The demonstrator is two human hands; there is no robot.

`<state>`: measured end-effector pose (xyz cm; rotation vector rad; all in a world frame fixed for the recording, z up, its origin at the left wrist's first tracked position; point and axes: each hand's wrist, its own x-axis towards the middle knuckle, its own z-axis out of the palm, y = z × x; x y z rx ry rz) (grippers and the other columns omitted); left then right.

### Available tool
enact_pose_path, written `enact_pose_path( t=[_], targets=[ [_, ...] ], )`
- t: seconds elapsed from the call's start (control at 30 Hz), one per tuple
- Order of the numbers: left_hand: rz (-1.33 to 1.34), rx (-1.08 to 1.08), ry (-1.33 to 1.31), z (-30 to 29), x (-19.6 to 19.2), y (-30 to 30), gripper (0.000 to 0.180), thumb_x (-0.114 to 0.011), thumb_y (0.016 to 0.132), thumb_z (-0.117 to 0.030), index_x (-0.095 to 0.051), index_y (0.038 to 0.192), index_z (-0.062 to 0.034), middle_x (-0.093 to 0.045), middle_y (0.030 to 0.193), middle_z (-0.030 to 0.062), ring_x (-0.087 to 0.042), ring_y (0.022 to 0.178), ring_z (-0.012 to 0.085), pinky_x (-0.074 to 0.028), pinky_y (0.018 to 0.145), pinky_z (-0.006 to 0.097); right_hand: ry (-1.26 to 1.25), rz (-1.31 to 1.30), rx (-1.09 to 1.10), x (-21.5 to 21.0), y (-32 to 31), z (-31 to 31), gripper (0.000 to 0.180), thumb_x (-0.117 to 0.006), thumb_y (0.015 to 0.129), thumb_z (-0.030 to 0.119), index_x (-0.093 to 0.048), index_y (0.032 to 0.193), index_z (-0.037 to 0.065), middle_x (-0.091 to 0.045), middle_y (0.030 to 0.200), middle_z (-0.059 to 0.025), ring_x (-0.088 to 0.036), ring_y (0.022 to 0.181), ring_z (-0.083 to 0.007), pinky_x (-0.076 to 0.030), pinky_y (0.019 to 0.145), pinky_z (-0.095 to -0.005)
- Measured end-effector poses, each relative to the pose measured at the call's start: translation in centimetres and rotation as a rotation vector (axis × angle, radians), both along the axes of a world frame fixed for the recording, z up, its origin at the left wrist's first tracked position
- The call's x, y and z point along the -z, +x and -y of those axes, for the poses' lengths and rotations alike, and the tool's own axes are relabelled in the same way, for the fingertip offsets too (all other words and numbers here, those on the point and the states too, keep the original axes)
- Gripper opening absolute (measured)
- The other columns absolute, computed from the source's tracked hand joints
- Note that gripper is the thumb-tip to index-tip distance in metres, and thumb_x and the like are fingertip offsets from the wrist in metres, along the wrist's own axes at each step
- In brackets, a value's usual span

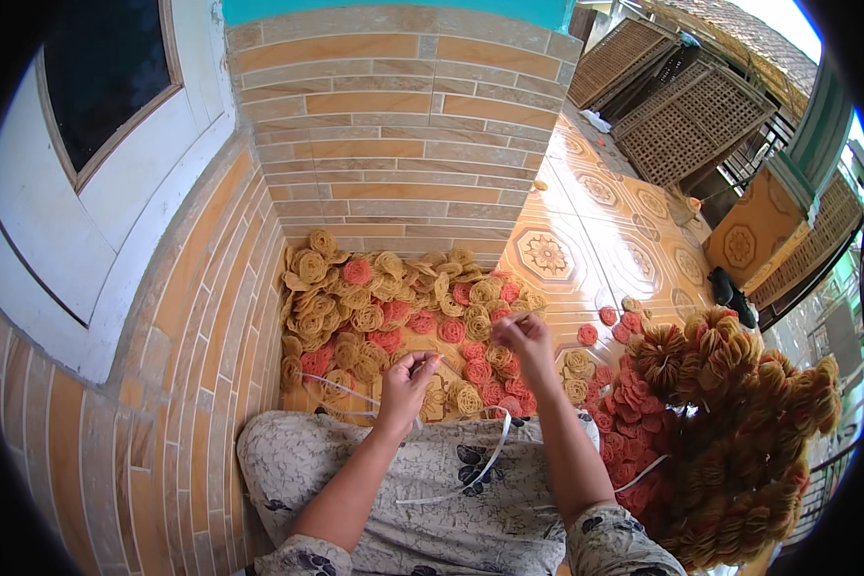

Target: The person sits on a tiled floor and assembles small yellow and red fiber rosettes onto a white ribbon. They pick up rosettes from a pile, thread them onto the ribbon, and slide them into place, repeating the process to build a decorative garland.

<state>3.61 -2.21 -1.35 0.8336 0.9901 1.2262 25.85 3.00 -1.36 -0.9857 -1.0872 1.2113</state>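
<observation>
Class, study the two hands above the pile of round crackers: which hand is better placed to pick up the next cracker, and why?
Probably the right hand: it hovers directly over the loose cracker pile on the floor. The left hand is nearer the lap and pinches the white strip.

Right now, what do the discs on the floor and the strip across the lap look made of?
Loose discs: look like dried, brittle coiled-strand crackers, matte tan and red; lacy swirls show. Strip: thin, flat, pale, probably plastic; it curls springily over the patterned cloth. Both hands pinch it.
</observation>
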Motion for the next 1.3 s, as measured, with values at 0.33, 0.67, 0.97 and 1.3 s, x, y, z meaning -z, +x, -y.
enact_pose_path(
  t=[0.33, 0.67, 0.97, 1.3],
  targets=[
    [0.155, 0.030, -0.152, 0.8, -0.1, 0.3, 0.012, -0.060, 0.094, -0.022, -0.058, 0.096, -0.0107, -0.035, 0.059, -0.0110, -0.027, 0.047, 0.0000, -0.024, 0.042, 0.019, -0.147, -0.315, 0.042, -1.1, -8.7, 5.4, 0.012, -0.062, 0.089, 0.005, -0.051, 0.092, 0.005, -0.067, 0.089, -0.0096, -0.066, 0.081, -0.0157, -0.053, 0.076, -0.0281],
    [0.205, 0.019, -0.203, 0.5, 0.4, 0.4, 0.011, -0.059, 0.094, -0.025, -0.057, 0.094, -0.0137, -0.033, 0.058, -0.0111, -0.026, 0.047, 0.0009, -0.023, 0.043, 0.019, -0.114, -0.325, 0.000, 0.0, -8.7, 5.5, 0.010, -0.063, 0.088, 0.003, -0.054, 0.092, 0.001, -0.066, 0.096, -0.0122, -0.064, 0.086, -0.0156, -0.052, 0.081, -0.0306],
    [0.232, 0.006, -0.225, 0.4, 0.4, 0.2, 0.012, -0.060, 0.094, -0.026, -0.058, 0.092, -0.0143, -0.033, 0.057, -0.0112, -0.025, 0.047, 0.0008, -0.022, 0.043, 0.019, -0.113, -0.347, -0.020, 0.1, -9.0, 5.6, 0.010, -0.064, 0.087, 0.001, -0.054, 0.090, 0.001, -0.065, 0.100, -0.0133, -0.063, 0.087, -0.0155, -0.051, 0.082, -0.0305],
    [0.233, -0.019, -0.243, 0.4, 0.5, 0.2, 0.012, -0.060, 0.094, -0.025, -0.060, 0.089, -0.0142, -0.033, 0.057, -0.0106, -0.026, 0.047, 0.0013, -0.023, 0.043, 0.020, -0.077, -0.258, -0.011, 0.3, -9.2, 5.7, 0.011, -0.064, 0.086, -0.003, -0.054, 0.087, 0.001, -0.064, 0.103, -0.0127, -0.062, 0.092, -0.0151, -0.050, 0.086, -0.0291]
  ],
)
